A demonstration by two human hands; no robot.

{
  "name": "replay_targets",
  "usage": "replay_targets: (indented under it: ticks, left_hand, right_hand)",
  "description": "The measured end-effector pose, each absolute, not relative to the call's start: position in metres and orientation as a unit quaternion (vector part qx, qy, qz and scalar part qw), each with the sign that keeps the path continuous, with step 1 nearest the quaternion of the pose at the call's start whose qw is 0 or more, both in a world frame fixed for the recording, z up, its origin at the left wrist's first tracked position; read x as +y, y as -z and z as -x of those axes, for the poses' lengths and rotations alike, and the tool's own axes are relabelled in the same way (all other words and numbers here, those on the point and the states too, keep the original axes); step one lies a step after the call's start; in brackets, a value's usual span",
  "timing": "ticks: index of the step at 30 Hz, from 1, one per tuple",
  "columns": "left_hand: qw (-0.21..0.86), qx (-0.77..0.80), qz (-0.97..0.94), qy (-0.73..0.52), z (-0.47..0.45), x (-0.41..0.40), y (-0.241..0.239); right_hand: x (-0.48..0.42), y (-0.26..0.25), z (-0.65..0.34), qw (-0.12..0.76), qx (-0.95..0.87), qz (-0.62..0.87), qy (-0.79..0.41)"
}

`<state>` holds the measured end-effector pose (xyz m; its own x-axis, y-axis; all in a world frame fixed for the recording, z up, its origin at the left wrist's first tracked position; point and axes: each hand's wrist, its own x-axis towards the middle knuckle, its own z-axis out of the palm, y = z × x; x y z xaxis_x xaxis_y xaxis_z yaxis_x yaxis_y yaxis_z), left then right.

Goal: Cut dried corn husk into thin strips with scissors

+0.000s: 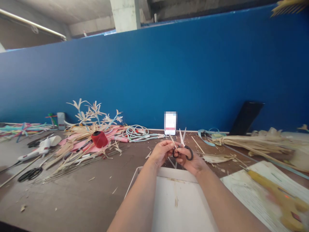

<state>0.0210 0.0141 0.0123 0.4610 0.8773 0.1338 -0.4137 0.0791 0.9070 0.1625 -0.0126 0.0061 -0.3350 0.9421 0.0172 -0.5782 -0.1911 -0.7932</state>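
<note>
My left hand (161,153) is closed in a pinch on a thin pale strip (172,140), which looks like dried husk or straw. Beside it, nearly touching, my right hand (193,163) grips scissors (189,152) by their black handles. Their blades point up and away from me and stand slightly apart. Both hands are above the far edge of a white box (185,206), where a few pale scraps lie. The lower ends of the strip and the fingers behind the handles are partly hidden.
Left lie a red thread spool (99,140), husk flowers (95,109), black-handled scissors (30,174) and a white glue gun (40,150). A coiled pale-blue cord (137,132) lies at the back. A yellow glue gun (275,190) rests on paper (238,180) at right, near a husk bundle (256,145).
</note>
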Motion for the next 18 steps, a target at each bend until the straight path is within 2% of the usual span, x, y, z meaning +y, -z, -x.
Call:
replay_targets:
  ticks: [10,18]
  left_hand:
    - [0.669,0.265,-0.425,-0.549,-0.024,0.019,-0.011]
    - [0.653,0.290,-0.408,-0.568,-0.022,0.024,-0.005]
  right_hand:
    - [-0.010,-0.004,-0.156,0.556,-0.389,0.313,-0.664]
    - [-0.009,-0.002,-0.155,0.557,-0.417,0.350,-0.627]
